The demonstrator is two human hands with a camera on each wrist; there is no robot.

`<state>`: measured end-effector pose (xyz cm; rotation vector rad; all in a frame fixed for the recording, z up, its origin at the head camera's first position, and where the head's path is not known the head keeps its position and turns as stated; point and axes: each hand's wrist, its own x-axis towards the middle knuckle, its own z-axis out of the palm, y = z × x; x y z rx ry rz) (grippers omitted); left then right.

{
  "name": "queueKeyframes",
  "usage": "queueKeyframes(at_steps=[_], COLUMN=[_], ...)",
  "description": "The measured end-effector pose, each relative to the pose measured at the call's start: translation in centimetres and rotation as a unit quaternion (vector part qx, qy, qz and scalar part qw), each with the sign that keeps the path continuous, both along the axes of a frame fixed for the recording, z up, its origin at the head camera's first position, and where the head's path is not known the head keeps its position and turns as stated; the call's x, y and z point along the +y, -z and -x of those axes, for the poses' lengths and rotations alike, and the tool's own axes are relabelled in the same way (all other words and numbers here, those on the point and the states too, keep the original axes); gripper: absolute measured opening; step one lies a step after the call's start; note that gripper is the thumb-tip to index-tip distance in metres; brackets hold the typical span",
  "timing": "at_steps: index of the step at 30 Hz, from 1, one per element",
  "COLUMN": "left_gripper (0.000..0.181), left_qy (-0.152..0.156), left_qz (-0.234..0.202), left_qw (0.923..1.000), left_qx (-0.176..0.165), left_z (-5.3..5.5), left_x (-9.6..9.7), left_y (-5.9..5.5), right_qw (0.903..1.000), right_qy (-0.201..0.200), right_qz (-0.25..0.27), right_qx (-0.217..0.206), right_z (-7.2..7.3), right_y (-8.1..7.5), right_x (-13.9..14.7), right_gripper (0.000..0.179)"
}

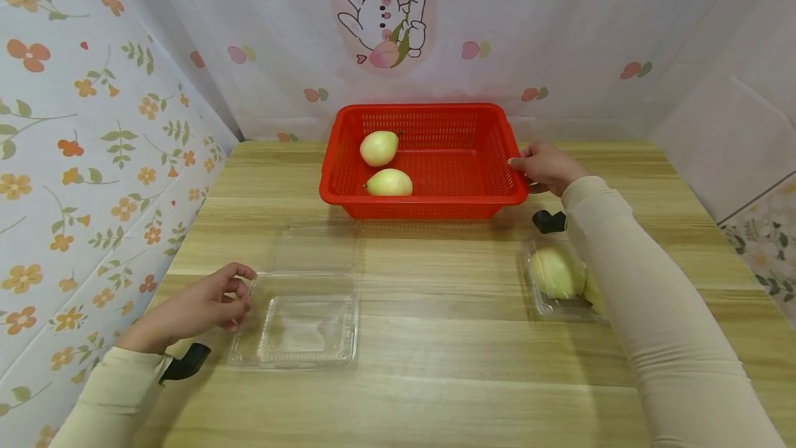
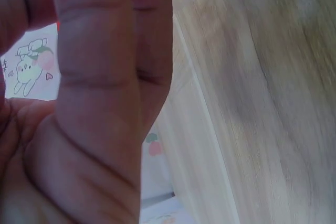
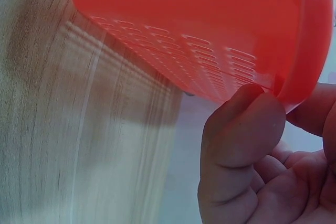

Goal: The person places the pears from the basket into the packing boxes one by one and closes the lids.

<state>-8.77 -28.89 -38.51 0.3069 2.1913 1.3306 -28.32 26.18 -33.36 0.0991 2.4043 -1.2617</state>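
My right hand (image 1: pixel 550 166) grips the right rim of a red perforated plastic basket (image 1: pixel 429 200), its thumb on the rim and fingers beneath it in the right wrist view. Two pale yellow pears (image 1: pixel 379 149) lie in the basket's left half. At the left, my left hand (image 1: pixel 202 304) has its fingers loosely bent beside the upper left corner of a clear plastic clamshell box (image 1: pixel 356 337). The box stands with its lid (image 1: pixel 317 244) folded back and holds nothing. Whether the fingertips touch it, I cannot tell.
A second clear box (image 1: pixel 541 308) with pale yellow pears (image 1: pixel 555 273) sits on the wooden table (image 1: pixel 435 379) at the right, partly hidden by my right sleeve. Printed cloth (image 1: pixel 280 33) hangs behind the table, and flowered cloth (image 1: pixel 81 178) stands along the left.
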Motion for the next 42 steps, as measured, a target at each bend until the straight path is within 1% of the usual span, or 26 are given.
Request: queueKeyframes(at_steps=[7, 11, 14, 19, 25, 29, 35, 42], left_gripper=[0.042, 0.042, 0.043, 0.042, 0.041, 0.041, 0.040, 0.039], left_qy=[-0.004, -0.010, -0.014, -0.013, -0.023, -0.018, -0.021, -0.028], left_qz=[0.006, 0.010, 0.006, 0.001, 0.000, -0.010, -0.027, -0.030], left_qw=[1.0000, 0.9999, 0.9999, 0.9999, 0.9997, 0.9997, 0.9993, 0.9991], left_qx=[-0.002, -0.001, -0.006, -0.006, -0.009, -0.009, -0.013, -0.011], left_z=[0.1, 0.4, 0.5, 0.7, 1.0, 1.3, 1.2, 1.2], left_x=[1.0, 2.1, 2.9, 4.1, 5.8, 7.1, 8.7, 10.2], left_y=[0.0, 0.2, 0.3, 0.5, 0.8, 0.9, 1.1, 1.2], right_qw=[1.0000, 1.0000, 1.0000, 1.0000, 1.0000, 1.0000, 0.9999, 1.0000], right_qy=[0.001, 0.002, 0.002, 0.002, 0.000, 0.002, 0.004, 0.001], right_qz=[0.000, -0.004, -0.005, -0.005, -0.007, -0.006, -0.011, -0.001], right_qx=[0.003, 0.004, 0.005, 0.004, 0.004, 0.005, 0.006, 0.005], right_z=[0.0, 0.0, 0.0, 0.1, 0.2, 0.3, 0.2, 0.1], right_y=[0.1, 0.1, 0.2, 0.2, 0.2, 0.3, 0.3, 0.2], right_x=[0.0, 0.0, 0.0, 0.0, 0.0, 0.0, 0.0, 0.1], right_gripper=[0.028, 0.026, 0.026, 0.026, 0.027, 0.027, 0.026, 0.026])
